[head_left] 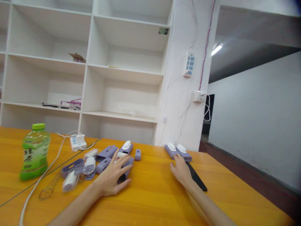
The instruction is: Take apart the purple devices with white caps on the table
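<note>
Left hand spread wide, right hand at the paired cases!

Head view: lower centre, the left hand is open, fingers fanned over a purple sleeve, its long axis slanting upper right to lower left, dark opening facing lower left. Fingers cover its middle. Right of centre, the purple, white-topped cases lie side by side, long axes running upper left to lower right; the right fingertips reach their near end, and whether they grip, I can't tell. A black slab sits partly hidden by that hand and arm.
</note>
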